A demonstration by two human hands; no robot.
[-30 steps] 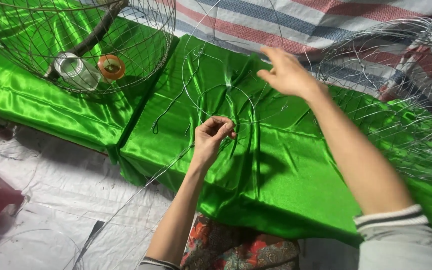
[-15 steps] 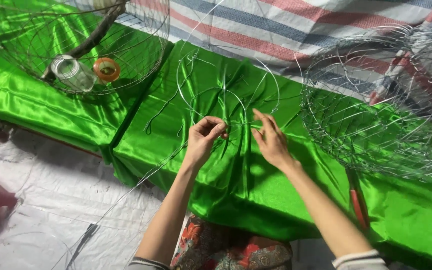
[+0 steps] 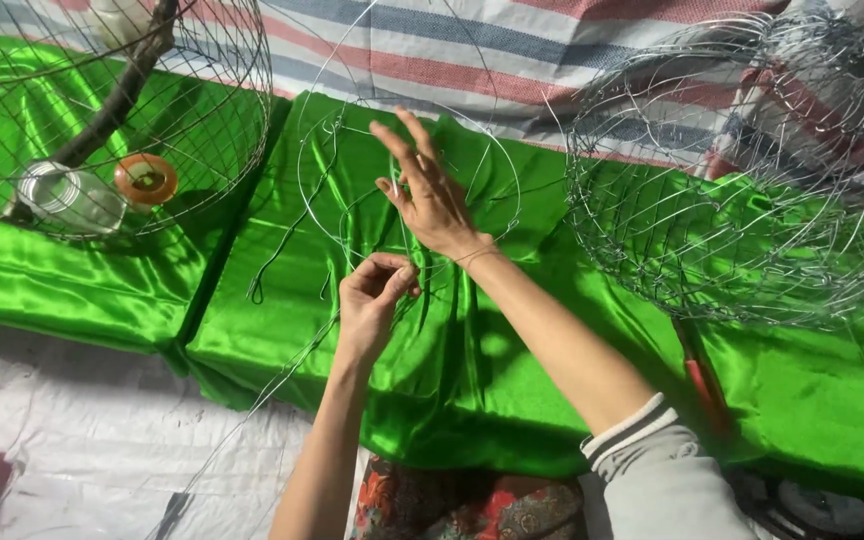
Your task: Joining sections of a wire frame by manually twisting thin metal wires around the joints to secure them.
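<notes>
- My left hand (image 3: 374,292) sits low over the shiny green satin cloth (image 3: 472,400), fingertips curled together and pinching a thin silver wire (image 3: 252,400) that trails away toward the lower left; the pinch looks meant to hold the strand taut where it meets the frame.
- My right hand (image 3: 430,195) lies just above the left, fingers spread and extended, forefinger and middle finger pointing up; it holds nothing that I can make out, though it lies over or against the wire rings, likely steadying them.
- The thing being worked is a flat frame of round silver wire hoops (image 3: 407,160), lying on the green cloth under both hands, which keeps the loops level and easy to see against the bright colour.
- To the right stands a finished-looking dome of woven wire mesh (image 3: 742,190), well apart from my hands.
- At upper left a round wire cage (image 3: 222,120) holds a small metal tin (image 3: 67,195) and an orange plastic cup (image 3: 145,178), beside a dark stick.
- Behind the cloth lies a striped red, blue and white tarpaulin (image 3: 512,55); a white sheet (image 3: 72,440) covers the ground at lower left.
</notes>
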